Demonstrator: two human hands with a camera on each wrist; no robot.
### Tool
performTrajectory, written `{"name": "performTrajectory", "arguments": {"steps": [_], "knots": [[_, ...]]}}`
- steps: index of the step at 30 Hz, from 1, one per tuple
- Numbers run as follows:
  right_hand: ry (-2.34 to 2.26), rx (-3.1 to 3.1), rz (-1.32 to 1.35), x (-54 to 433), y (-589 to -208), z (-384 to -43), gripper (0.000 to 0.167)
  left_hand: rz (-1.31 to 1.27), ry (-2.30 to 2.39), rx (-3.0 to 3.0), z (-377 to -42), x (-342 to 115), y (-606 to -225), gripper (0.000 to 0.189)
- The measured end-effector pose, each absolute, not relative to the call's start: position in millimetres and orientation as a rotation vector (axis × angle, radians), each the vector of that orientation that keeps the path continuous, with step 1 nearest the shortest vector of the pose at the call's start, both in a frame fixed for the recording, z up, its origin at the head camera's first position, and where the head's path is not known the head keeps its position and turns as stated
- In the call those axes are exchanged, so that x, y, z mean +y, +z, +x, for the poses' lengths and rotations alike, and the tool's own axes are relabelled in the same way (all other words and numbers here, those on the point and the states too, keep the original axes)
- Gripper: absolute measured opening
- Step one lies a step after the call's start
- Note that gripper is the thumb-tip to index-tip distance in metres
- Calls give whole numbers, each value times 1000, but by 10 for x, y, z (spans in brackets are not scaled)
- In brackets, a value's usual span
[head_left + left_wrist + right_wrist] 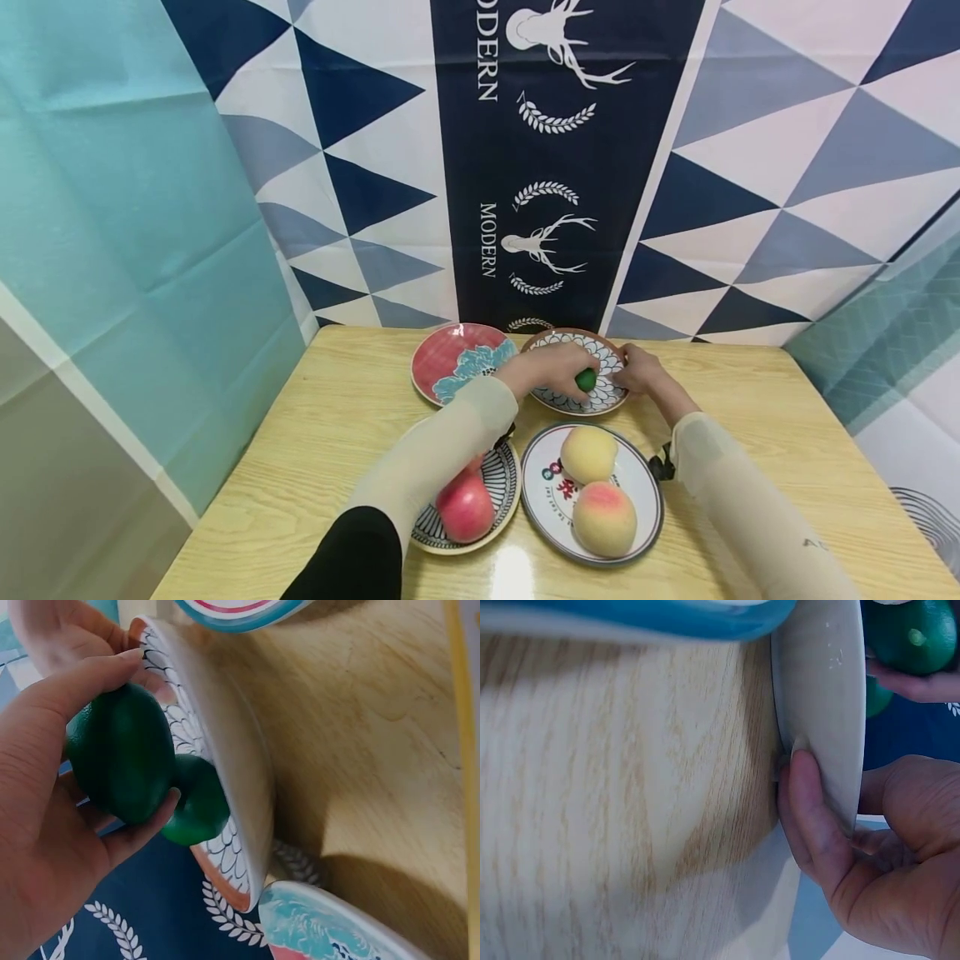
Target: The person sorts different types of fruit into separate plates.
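My left hand [558,367] holds a smooth dark green lime [124,754] between thumb and fingers, over the plate with a white petal pattern and brown rim [551,402]. A second lime [196,801] lies on that plate, just past the held one in the left wrist view. My right hand [639,371] grips the plate's right edge. In the right wrist view its fingers [817,817] press against the pale underside of the plate [821,697], while the thumb is partly hidden behind the rim.
Left of the patterned plate stands a red plate with a blue flower [438,358]. Nearer are a striped bowl [506,479] with red fruits [465,507], partly under my left sleeve, and a white plate [542,521] with two peaches [603,521]. A printed curtain [375,167] hangs behind the table.
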State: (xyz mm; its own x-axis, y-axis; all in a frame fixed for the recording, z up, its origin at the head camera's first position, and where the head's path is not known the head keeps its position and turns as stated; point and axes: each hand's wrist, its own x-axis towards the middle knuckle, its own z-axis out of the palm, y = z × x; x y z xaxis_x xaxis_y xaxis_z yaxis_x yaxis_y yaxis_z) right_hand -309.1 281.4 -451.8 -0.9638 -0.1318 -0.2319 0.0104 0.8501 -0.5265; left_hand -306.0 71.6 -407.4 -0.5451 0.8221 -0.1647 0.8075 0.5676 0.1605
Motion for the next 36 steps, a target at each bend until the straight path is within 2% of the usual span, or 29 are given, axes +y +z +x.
{"name": "performTrajectory", "arguments": {"steps": [11,18,25,36], "knots": [[-787,2754,-88,2764,-4496,-3077,51,1337,-37,2610,-3056,701,-4207,36],[-787,2747,-106,2730,-4488,-3065,53,1307,-47,2629,-3046,615,-4256,45],[-783,2761,-95,2727,-4484,-3064,52,1297,-32,2634,-3015,562,-4160,57],[-755,2743,-97,2802,-4516,-3133,55,1313,-16,2683,-3033,412,-3958,57]]}}
